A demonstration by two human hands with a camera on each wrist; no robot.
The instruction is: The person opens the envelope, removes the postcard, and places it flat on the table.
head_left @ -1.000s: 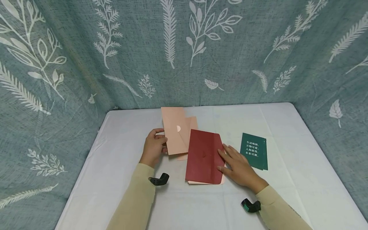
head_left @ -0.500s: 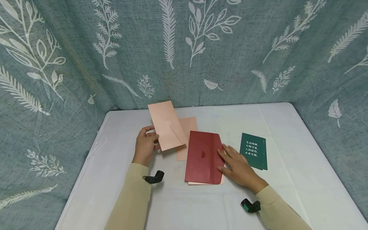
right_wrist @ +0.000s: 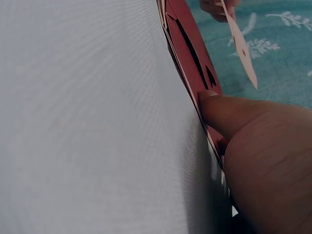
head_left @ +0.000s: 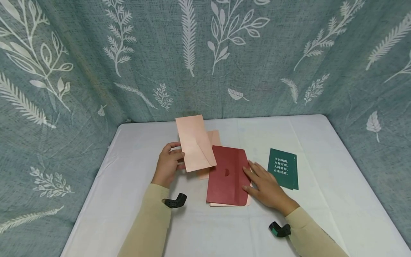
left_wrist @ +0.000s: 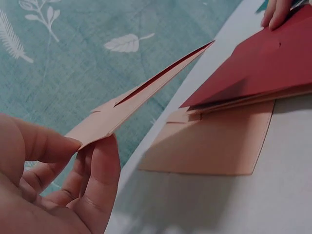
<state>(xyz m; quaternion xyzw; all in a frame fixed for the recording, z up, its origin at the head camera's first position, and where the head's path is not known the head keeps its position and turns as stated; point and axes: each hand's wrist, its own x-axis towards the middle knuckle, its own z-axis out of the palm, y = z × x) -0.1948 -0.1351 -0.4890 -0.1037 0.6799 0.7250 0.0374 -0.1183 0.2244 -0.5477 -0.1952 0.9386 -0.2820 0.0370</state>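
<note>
My left hand (head_left: 168, 165) pinches the left edge of a peach-pink envelope (head_left: 194, 142) between thumb and fingers. The envelope is tilted above the table, its lower right corner overlapping a dark red envelope (head_left: 224, 175) in the head view. In the left wrist view, a reddish slit shows along the held envelope's flap. A second pink envelope (left_wrist: 214, 151) lies flat, partly under the red one. My right hand (head_left: 268, 187) rests with extended fingers on the red envelope's right edge. Pale paper edges show beneath the red envelope.
Dark green cards (head_left: 282, 168) printed with white characters lie to the right of my right hand, slightly fanned. A white cloth covers the table (head_left: 138, 150). Behind and beside it hangs a blue-green curtain (head_left: 205, 92) with white leaf patterns.
My left hand lifted and swung the pink envelope leftward, tilting it, then brought it partway back right over the red envelope's edge. My right hand stayed in place.
</note>
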